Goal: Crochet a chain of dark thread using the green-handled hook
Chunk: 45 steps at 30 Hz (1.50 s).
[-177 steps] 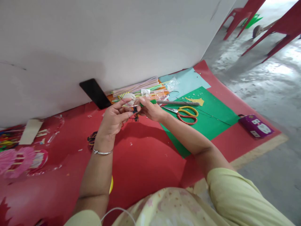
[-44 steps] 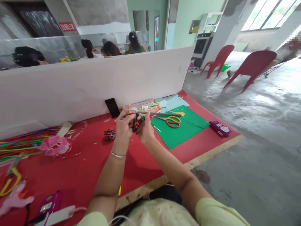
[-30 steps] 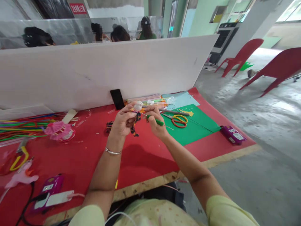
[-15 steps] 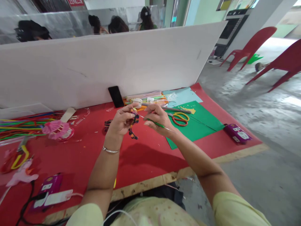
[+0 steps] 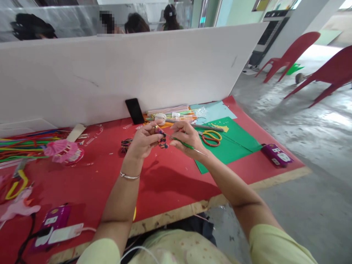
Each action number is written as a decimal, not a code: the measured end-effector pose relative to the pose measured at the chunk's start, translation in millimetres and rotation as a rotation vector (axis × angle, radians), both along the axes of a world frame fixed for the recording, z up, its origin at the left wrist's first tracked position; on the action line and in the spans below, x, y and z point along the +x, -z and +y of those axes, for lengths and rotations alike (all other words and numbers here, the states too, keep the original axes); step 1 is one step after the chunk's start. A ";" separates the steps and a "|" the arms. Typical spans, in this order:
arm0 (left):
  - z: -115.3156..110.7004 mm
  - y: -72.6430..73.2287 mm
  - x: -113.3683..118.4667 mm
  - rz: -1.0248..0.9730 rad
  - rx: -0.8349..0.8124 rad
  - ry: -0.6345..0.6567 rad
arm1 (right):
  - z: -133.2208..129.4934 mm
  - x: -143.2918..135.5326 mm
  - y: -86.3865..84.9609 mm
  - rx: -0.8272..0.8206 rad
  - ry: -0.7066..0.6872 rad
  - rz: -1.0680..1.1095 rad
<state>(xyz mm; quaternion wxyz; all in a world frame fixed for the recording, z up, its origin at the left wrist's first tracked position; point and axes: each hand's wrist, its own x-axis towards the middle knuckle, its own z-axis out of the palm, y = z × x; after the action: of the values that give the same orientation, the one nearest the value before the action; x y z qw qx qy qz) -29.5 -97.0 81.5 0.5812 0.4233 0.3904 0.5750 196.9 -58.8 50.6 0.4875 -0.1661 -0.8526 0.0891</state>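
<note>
The red worktop point(image 5: 167, 190) is backed by a white panel point(image 5: 165, 66). Toward the worktop's far edge, a dark multicoloured piece point(image 5: 162, 142) is pinched by the left hand point(image 5: 141, 143), a green-handled tool point(image 5: 187, 145) by the right hand point(image 5: 189, 135) — the piece is best steadied close to the tool's tip.

Clock centred on yarn piece point(image 5: 162, 141): dark blue-purple, mottled with orange and yellow. Hook point(image 5: 188, 145) green in the handle, silvery shaft. Table point(image 5: 176, 187) plain red. At 3: green sheet point(image 5: 228, 156); scissors point(image 5: 211, 138), one loop yellow, one red; farther out, purple box point(image 5: 276, 154), white markings. At 2: pale blue paper point(image 5: 216, 110); red chairs point(image 5: 299, 47). At 10: phone point(image 5: 134, 111), black. At 9: skein point(image 5: 126, 145), dark, multicoloured; beyond it pink ruffle point(image 5: 62, 149), stems point(image 5: 24, 146) in red, blue, green, yellow. At 8: pink glue gun point(image 5: 22, 207), dash of orange. At 6: pale yellow shirt point(image 5: 176, 251), brownish speckles.
</note>
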 end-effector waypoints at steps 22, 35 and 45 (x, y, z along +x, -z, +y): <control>-1.9 4.5 -8.1 0.107 -0.011 0.025 | -4.3 15.6 -18.1 0.140 -0.019 -0.202; -1.0 2.2 -13.4 0.127 -0.022 0.187 | -1.2 20.3 -22.1 -0.113 -0.244 -0.118; 6.8 15.5 0.7 0.139 0.244 -0.138 | -10.3 -27.2 6.4 -1.152 -0.352 0.402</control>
<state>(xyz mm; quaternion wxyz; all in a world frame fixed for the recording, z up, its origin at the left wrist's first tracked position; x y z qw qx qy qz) -28.8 -90.2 66.0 0.4561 0.5019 0.3851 0.6259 169.7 -69.1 44.2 0.4485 -0.2390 -0.5741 0.6420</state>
